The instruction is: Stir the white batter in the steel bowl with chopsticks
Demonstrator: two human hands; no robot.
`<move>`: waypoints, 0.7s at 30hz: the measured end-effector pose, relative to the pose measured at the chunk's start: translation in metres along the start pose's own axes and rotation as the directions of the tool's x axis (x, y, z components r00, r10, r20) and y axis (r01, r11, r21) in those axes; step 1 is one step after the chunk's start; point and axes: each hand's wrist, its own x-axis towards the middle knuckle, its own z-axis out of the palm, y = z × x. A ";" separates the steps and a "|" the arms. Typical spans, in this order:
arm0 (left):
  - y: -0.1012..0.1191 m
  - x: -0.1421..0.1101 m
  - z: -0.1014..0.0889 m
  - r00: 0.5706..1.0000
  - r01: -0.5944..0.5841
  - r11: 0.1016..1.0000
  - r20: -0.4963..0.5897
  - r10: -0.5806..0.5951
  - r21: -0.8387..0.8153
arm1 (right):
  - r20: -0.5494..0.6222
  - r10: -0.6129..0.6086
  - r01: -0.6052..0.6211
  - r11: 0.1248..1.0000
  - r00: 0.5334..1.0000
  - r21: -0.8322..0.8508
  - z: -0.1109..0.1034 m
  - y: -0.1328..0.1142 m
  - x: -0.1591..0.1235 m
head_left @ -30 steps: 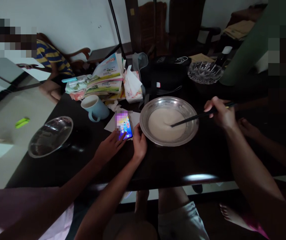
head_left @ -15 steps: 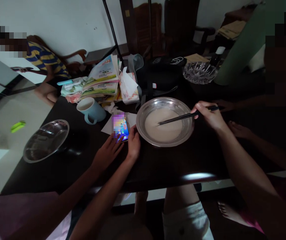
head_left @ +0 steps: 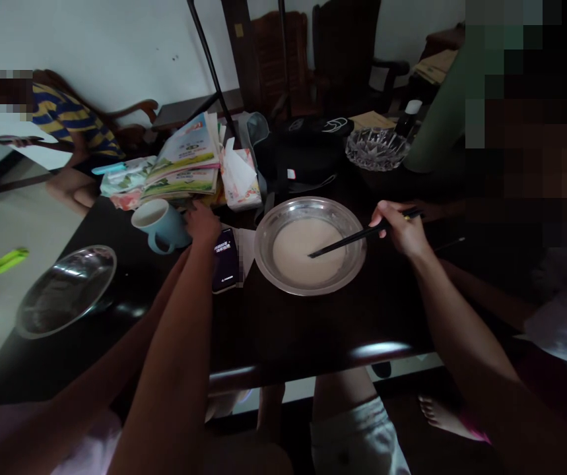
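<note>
Head view looks down on a dark table (head_left: pixel 288 330) where the right hand (head_left: pixel 399 227) is clenched around a pair of black chopsticks (head_left: pixel 357 236), pinching them near their upper end; their tips dip into pale batter (head_left: pixel 303 251) inside a shallow steel bowl (head_left: pixel 273 224) that sits in the middle of the table. The left hand (head_left: pixel 202 223) reaches forward and rests against a light blue mug (head_left: pixel 157 224) just left of the bowl; whether its fingers actually close on the mug cannot be told. Beside that forearm lies a phone (head_left: pixel 226 259) on a white sheet, between mug and bowl. Behind the mug sits a stack of booklets (head_left: pixel 184 165), and an empty glass bowl (head_left: pixel 65 290) stands well apart at the left.
</note>
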 end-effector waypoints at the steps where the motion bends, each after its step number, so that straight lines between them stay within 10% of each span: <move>1: -0.004 0.001 -0.001 0.999 0.034 0.999 0.009 -0.034 0.039 | 0.033 0.006 -0.006 1.000 0.999 -0.001 0.001 -0.001 -0.001; 5: 0.000 -0.001 -0.010 0.996 0.071 0.988 0.039 -0.078 0.140 | 0.149 0.012 -0.008 0.999 0.989 -0.031 0.004 -0.008 -0.002; 8: 0.018 -0.017 -0.028 1.000 0.006 0.980 0.022 -0.010 0.201 | 0.012 -0.019 0.019 0.998 1.000 -0.067 0.002 -0.010 0.001; 13: 0.018 -0.116 -0.061 0.971 -0.237 0.908 0.043 0.237 0.347 | -0.058 -0.010 0.005 0.997 0.998 -0.083 0.002 -0.010 0.002; 17: -0.048 -0.196 -0.087 0.949 -0.298 0.873 0.217 0.229 0.385 | -0.002 -0.002 0.002 0.996 1.000 -0.092 0.003 -0.009 -0.001; 21: -0.146 -0.191 -0.135 0.965 0.150 0.781 0.080 -0.248 0.606 | -0.017 -0.018 0.017 0.997 1.000 -0.079 0.000 -0.005 0.000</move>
